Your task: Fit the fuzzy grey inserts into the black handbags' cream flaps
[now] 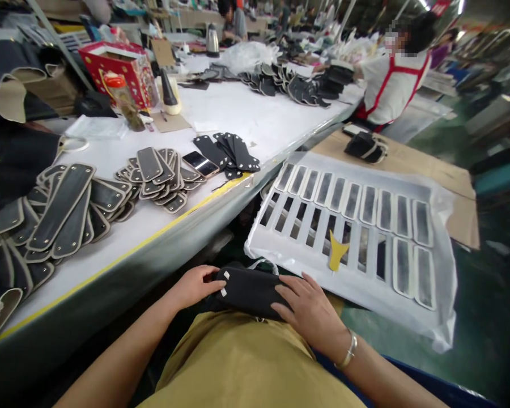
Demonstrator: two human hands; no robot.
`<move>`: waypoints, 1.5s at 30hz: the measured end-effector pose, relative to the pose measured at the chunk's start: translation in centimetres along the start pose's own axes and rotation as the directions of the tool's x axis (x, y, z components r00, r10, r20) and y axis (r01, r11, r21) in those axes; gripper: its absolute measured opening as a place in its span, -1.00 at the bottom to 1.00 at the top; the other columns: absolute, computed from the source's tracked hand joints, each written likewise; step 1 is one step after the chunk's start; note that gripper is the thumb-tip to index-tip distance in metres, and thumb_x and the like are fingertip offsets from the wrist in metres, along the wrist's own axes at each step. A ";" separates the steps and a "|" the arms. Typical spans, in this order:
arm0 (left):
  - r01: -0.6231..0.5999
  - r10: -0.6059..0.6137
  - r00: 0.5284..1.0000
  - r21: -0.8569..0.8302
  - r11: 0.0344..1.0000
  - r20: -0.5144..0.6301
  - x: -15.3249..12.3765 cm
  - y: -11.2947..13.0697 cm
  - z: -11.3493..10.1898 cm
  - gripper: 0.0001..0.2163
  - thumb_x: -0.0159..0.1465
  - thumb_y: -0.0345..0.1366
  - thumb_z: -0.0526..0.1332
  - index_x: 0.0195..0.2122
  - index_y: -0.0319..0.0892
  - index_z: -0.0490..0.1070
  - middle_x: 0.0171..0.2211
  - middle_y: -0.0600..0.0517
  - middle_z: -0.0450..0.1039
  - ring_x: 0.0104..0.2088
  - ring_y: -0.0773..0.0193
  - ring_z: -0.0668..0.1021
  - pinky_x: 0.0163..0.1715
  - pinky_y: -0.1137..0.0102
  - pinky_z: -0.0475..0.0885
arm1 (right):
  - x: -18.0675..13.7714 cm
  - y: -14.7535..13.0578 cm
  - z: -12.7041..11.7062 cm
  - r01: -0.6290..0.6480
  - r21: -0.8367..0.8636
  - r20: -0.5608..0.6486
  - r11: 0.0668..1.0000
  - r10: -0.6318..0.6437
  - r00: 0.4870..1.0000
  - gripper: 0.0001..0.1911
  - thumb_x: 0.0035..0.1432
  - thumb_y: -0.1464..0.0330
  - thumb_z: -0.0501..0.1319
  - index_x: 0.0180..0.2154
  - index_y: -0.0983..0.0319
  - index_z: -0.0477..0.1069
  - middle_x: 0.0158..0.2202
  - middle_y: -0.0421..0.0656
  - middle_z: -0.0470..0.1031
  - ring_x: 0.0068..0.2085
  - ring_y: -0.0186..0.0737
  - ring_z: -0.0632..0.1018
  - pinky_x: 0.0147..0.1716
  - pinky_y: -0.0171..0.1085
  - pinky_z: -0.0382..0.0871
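A black leather-like panel (pixel 250 292) with two small white tabs near its left end lies across my lap, close against my body. My left hand (pixel 195 288) grips its left end, the thumb on the near side and the fingers partly hidden behind the edge. On the panel's right end rests my right hand (pixel 308 309), with its fingers spread over the surface and a bracelet at the wrist. A loop of pale cord or strip (pixel 264 263) shows just behind the panel. What lies beneath the panel is hidden.
Left, a white table (pixel 153 226) holds dark light-edged panels (pixel 70 209), black panels (pixel 233 153) and a phone (pixel 200 163). Right, a slotted white rack (pixel 301 249) carries pale-rimmed strips and a yellow forked piece (pixel 338 250). Beyond it works a person (pixel 393 79) in red straps.
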State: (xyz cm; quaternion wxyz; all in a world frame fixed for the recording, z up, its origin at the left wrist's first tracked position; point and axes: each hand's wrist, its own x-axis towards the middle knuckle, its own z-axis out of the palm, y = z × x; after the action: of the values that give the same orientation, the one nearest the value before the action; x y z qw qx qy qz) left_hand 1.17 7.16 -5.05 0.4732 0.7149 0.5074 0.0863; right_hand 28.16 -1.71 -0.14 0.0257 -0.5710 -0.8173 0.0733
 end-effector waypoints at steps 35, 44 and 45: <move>-0.182 0.187 0.982 0.464 0.867 0.036 2.0 4.6 0.8 -0.35 0.02 0.08 0.21 0.10 -0.15 0.27 0.13 -0.13 0.26 0.11 -0.02 0.31 0.12 0.17 0.15 | -1.0 3.2 0.2 -0.249 0.209 0.120 0.946 0.228 0.966 -0.31 -0.05 -0.07 0.19 0.01 0.24 0.33 -0.03 0.04 0.42 0.00 0.05 0.41 0.05 -0.02 0.13; -0.245 0.163 0.967 0.556 0.794 0.194 3.5 6.3 2.7 -0.26 -0.09 0.10 0.29 0.13 -0.02 0.22 0.22 -0.13 0.11 0.18 -0.16 0.19 0.12 -0.19 -0.09 | 2.0 1.8 0.8 -0.174 0.126 0.310 0.977 0.128 0.942 -0.17 -0.12 -0.10 0.21 0.09 0.26 0.25 -0.01 0.09 0.41 -0.01 0.14 0.43 0.03 0.06 0.14; -0.234 0.151 0.970 0.556 0.798 0.191 3.4 6.0 2.5 -0.26 -0.08 0.09 0.29 0.14 -0.02 0.21 0.23 -0.13 0.09 0.19 -0.16 0.18 0.12 -0.19 -0.08 | 1.6 2.2 0.6 -0.178 0.130 0.317 0.975 0.129 0.940 -0.17 -0.10 -0.09 0.21 0.11 0.27 0.23 0.01 0.09 0.40 0.01 0.15 0.41 0.04 0.06 0.14</move>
State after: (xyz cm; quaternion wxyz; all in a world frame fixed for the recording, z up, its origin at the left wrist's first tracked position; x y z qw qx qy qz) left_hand 8.15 8.25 -2.99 0.2582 0.8762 0.4006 -0.0719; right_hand 29.59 0.45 -1.17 -0.0622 -0.6110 -0.7559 0.2268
